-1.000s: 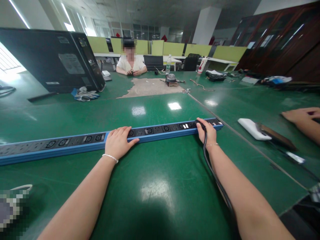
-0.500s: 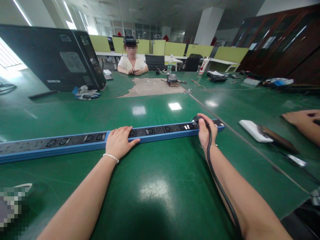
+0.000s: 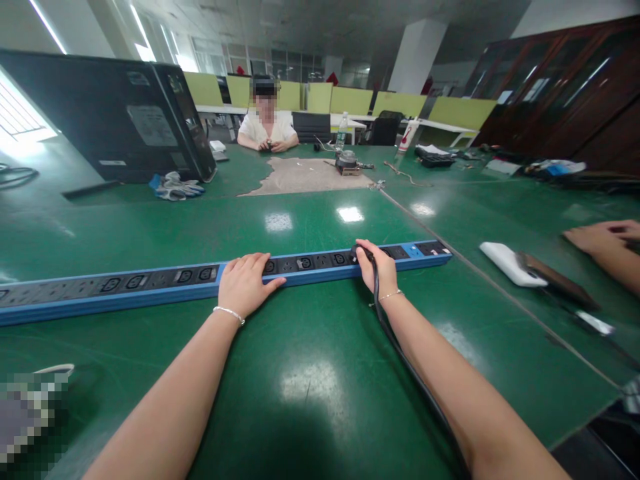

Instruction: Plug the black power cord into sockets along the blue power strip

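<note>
A long blue power strip (image 3: 165, 289) with a row of black sockets lies across the green table. My left hand (image 3: 243, 281) is laid over the strip near its middle, gripping it with the fingers across the top and the thumb along the near side. Between the fingers and thumb of my right hand (image 3: 381, 272) is a black power plug (image 3: 356, 253). It sits at the strip's sockets, right of the centre; whether its pins are in a socket is hidden. From the plug a black cable (image 3: 395, 347) runs down along my right forearm.
A black computer case (image 3: 115, 120) stands back left, with work gloves (image 3: 177, 187) beside it. Across the table sits a person (image 3: 267, 130). At right lie a white object (image 3: 510, 262) and another person's hands (image 3: 605, 239). A bottle (image 3: 342, 131) stands at the back.
My right hand has moved left along the strip with the plug and its cable, uncovering the sockets at the right end. My left hand keeps its place on the strip.
</note>
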`<control>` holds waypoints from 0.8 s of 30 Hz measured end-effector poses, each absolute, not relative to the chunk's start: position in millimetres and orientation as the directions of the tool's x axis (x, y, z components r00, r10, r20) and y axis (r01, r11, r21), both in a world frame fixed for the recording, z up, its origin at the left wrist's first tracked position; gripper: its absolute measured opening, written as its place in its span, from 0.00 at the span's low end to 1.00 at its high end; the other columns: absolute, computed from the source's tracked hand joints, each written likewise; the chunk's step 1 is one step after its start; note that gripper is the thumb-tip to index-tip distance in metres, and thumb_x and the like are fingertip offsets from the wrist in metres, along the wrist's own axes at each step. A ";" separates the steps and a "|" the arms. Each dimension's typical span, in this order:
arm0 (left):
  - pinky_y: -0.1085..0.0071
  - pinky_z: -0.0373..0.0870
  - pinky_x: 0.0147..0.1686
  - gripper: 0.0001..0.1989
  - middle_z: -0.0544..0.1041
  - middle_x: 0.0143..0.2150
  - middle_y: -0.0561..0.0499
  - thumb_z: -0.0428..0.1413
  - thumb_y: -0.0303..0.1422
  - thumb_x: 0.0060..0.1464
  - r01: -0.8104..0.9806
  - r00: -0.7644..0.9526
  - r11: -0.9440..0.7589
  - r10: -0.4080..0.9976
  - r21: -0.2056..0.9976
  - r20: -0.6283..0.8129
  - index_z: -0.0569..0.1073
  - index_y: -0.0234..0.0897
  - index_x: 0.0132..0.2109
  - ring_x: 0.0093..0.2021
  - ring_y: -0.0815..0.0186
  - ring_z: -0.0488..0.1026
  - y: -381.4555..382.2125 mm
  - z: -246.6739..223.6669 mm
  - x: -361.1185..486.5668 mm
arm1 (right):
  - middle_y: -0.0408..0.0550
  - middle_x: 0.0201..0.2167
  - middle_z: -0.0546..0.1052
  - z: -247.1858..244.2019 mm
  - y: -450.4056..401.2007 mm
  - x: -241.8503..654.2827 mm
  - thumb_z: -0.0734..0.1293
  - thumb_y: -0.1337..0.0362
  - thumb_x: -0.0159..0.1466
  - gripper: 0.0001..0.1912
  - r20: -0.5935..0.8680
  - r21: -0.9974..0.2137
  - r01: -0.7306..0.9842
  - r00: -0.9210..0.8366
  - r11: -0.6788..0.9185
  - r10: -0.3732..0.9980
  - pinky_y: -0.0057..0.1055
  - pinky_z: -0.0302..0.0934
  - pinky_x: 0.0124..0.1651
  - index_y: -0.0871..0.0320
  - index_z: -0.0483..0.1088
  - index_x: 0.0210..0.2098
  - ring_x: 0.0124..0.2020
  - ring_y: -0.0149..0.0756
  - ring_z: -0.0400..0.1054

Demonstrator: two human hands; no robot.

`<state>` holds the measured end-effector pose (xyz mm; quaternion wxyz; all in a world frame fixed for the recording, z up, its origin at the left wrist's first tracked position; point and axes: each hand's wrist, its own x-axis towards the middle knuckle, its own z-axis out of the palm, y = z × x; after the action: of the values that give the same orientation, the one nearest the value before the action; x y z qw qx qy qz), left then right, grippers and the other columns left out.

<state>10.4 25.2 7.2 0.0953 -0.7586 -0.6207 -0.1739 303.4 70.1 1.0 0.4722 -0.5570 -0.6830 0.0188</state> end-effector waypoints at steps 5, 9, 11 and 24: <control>0.58 0.56 0.55 0.31 0.70 0.55 0.42 0.47 0.53 0.53 0.974 0.175 -0.217 0.903 0.066 0.392 0.66 0.37 0.56 0.55 0.54 0.65 25.4 6.0 10.0 | 0.51 0.42 0.78 -0.4 66.7 300.3 0.58 0.58 0.63 0.16 0.648 -0.484 0.801 0.056 0.354 0.759 0.38 0.63 0.52 0.56 0.72 0.45 0.46 0.40 0.71; 0.58 0.56 0.55 0.31 0.71 0.54 0.41 0.47 0.53 0.53 0.976 0.178 -0.214 0.898 0.047 0.403 0.66 0.35 0.56 0.54 0.54 0.66 26.2 4.5 10.0 | 0.50 0.43 0.77 0.1 63.0 296.6 0.58 0.61 0.63 0.16 0.661 -0.428 0.835 0.029 0.345 0.750 0.38 0.61 0.52 0.57 0.72 0.45 0.47 0.40 0.71; 0.57 0.56 0.55 0.31 0.71 0.54 0.41 0.46 0.53 0.53 0.976 0.179 -0.214 0.896 0.041 0.407 0.66 0.35 0.56 0.54 0.54 0.66 26.3 4.4 10.0 | 0.49 0.45 0.77 0.2 61.4 293.6 0.58 0.62 0.63 0.15 0.666 -0.377 0.856 -0.013 0.353 0.745 0.39 0.59 0.54 0.56 0.72 0.46 0.48 0.39 0.70; 0.58 0.55 0.55 0.31 0.71 0.54 0.41 0.47 0.53 0.53 0.975 0.177 -0.217 0.897 0.055 0.405 0.66 0.35 0.56 0.55 0.54 0.65 25.5 5.4 9.7 | 0.47 0.49 0.75 -8.5 55.5 289.9 0.58 0.63 0.65 0.16 0.672 -0.346 0.886 0.004 0.310 0.740 0.39 0.53 0.58 0.55 0.69 0.49 0.50 0.36 0.69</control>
<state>9.7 25.5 5.4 0.1087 -0.7593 -0.6162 -0.1788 289.9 55.5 -8.5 0.4058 -0.5806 -0.7001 -0.0896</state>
